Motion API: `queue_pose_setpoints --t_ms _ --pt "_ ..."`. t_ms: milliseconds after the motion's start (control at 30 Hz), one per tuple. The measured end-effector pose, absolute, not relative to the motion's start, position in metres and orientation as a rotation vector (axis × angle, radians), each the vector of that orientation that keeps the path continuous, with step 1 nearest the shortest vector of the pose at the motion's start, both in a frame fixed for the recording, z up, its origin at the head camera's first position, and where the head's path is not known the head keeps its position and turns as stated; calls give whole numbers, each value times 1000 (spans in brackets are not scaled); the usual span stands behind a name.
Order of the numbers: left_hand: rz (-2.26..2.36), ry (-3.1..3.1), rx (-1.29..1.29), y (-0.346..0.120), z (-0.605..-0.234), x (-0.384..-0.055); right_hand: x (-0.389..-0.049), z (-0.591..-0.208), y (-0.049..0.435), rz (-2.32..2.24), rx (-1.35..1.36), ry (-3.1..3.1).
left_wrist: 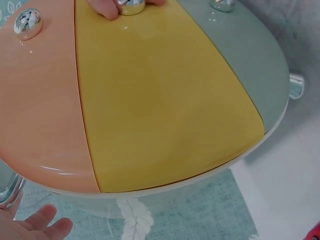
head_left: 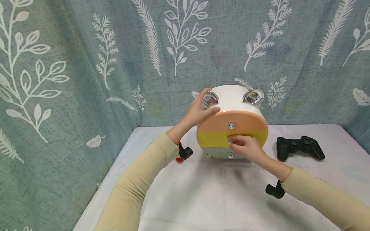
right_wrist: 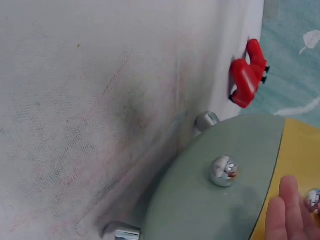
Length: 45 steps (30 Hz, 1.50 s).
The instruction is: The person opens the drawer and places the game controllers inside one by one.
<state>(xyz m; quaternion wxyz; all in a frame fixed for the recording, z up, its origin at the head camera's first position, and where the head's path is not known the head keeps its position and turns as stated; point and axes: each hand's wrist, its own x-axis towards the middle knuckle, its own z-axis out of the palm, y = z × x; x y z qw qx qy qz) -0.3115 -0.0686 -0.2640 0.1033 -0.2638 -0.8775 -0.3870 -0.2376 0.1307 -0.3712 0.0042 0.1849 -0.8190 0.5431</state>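
Observation:
A drum-shaped drawer box (head_left: 234, 99) stands on its side, white-bodied with orange, yellow and grey-green drawer fronts. Each front bears a chrome knob, and two chrome ear-like rings rise from its top. My left hand (head_left: 200, 107) holds the box at its left ear (head_left: 210, 98), thumb along the upper front edge and fingers around the ear. With thumb and fingers my right hand (head_left: 248, 147) pinches the knob (left_wrist: 131, 6) of the yellow drawer (left_wrist: 165, 100). That drawer looks flush with its neighbours. The grey-green drawer's knob (right_wrist: 223, 171) sits untouched below.
A black game controller (head_left: 300, 147) lies right of the box on the white-covered table (head_left: 185, 199). Left of the box is a red object (right_wrist: 246, 75), partly hidden behind the left wrist in the head view. A patterned curtain (head_left: 173, 64) hangs behind.

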Motion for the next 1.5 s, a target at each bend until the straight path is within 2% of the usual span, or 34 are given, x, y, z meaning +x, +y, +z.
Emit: queue_pose_setpoints --t_ms 733,1500 --pt "-1135 -2601 -760 -67 -264 -312 -247 -374 129 1886 521 -2522" --pt "-1113 -2592 -769 -68 -266 -311 -215 -370 124 1755 453 -2669"
